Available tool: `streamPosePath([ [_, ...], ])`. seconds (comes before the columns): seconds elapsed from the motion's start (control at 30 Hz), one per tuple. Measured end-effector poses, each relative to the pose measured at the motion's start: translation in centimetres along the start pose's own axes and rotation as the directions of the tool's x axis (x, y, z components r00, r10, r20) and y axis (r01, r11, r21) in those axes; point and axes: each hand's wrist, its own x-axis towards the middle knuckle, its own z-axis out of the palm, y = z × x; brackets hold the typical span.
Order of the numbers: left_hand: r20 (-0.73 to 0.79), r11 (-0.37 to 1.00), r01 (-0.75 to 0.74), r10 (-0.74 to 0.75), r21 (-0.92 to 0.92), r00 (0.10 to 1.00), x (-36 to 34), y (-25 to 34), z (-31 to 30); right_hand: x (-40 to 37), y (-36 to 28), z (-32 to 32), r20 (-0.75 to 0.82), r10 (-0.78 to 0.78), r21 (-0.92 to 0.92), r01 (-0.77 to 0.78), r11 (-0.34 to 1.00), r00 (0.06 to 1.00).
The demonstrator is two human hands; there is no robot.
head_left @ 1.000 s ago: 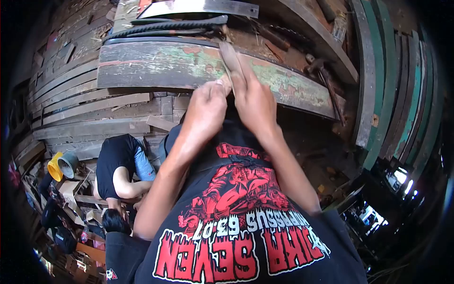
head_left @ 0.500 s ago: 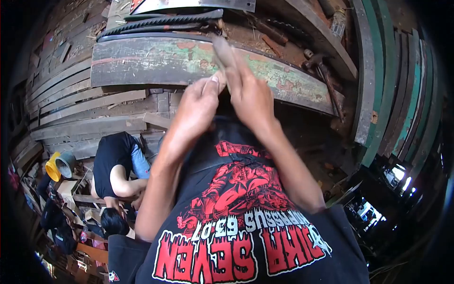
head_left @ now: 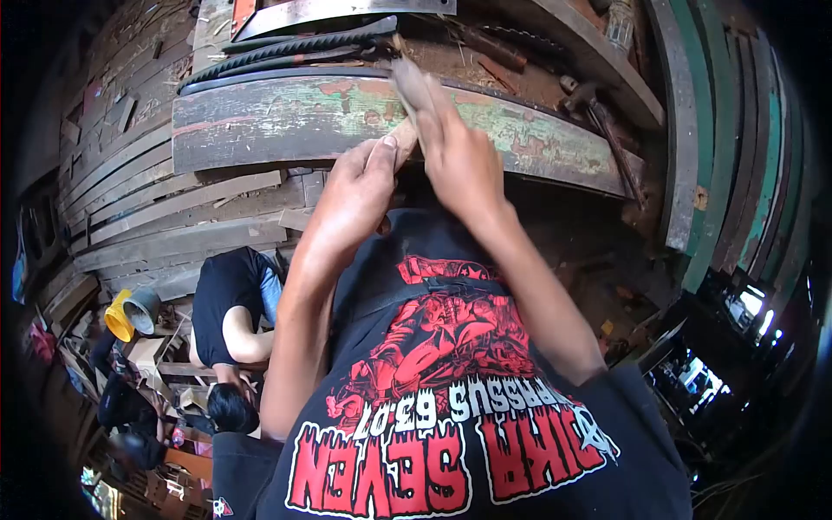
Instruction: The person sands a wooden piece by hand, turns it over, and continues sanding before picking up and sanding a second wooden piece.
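My left hand (head_left: 354,192) is closed on a small light-brown piece of wood (head_left: 404,137), its thumb lying along the top. Pressed against the right side of that piece is my right hand (head_left: 459,160), fingers together and pointing away from me. Motion blurs those fingertips, and whatever they hold is hidden. Both hands are above the near edge of a worn plank (head_left: 260,117) with flaking green and reddish paint.
Behind the plank lie dark ribbed bars (head_left: 303,54) and a saw-like metal blade (head_left: 338,16). A hammer (head_left: 598,113) rests at the plank's right end. Long boards (head_left: 702,173) line the right side. Another person (head_left: 230,299) bends low at left, near yellow and grey buckets (head_left: 120,316).
The view has shifted slightly, so the surroundings sit a little differently. My right hand has moved slightly along the wood piece, while my left hand keeps its hold.
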Motion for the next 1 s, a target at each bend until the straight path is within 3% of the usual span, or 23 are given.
streamPosePath([
  [0.07, 0.02, 1.0, 0.011, -0.011, -0.005, 1.0, 0.1, 0.4, 0.0, 1.4, -1.2, -1.5, 0.067, 0.062, -0.053, -0.058, 0.997, 0.996],
  [0.17, -0.022, 0.999, -0.045, 0.044, -0.028, 0.999, 0.5, 0.3, 0.3, -2.5, 0.4, 0.3, -0.098, -0.105, 0.132, 0.117, 0.984, 0.99],
  [0.3, -0.051, 0.995, 0.033, -0.038, -0.097, 0.998, -0.3, 0.2, 0.5, 1.1, 0.2, 0.4, -0.076, -0.087, -0.04, 0.084, 0.996, 0.993],
  [0.43, -0.083, 0.997, 0.027, -0.033, -0.066, 0.996, -0.3, -0.3, 0.8, -2.1, 0.2, 0.7, -0.099, -0.144, 0.027, 0.147, 0.989, 0.985],
  [0.53, -0.084, 0.996, 0.055, -0.061, -0.075, 0.995, -0.5, 0.1, 0.9, 1.3, -0.4, -0.1, -0.057, -0.068, -0.07, 0.064, 0.996, 0.996],
  [0.63, -0.118, 0.996, 0.018, -0.028, -0.089, 0.993, -0.2, -0.2, 0.4, -3.3, 0.1, -0.1, -0.113, -0.154, 0.129, 0.168, 0.977, 0.982],
  [0.77, -0.127, 1.0, 0.009, -0.013, -0.027, 0.992, -0.2, -0.9, 0.8, 0.7, 0.1, -0.4, -0.032, -0.058, 0.017, 0.059, 0.998, 0.998],
  [0.93, -0.086, 0.994, -0.098, 0.103, 0.057, 0.991, 0.1, -0.7, 0.8, -1.5, 0.1, 0.0, -0.019, -0.027, 0.164, 0.03, 0.986, 0.999],
  [1.0, -0.053, 0.998, 0.009, -0.006, 0.062, 0.999, -0.4, 0.4, 0.4, -0.9, -0.3, -0.2, 0.006, -0.02, 0.106, 0.019, 0.994, 1.0],
])
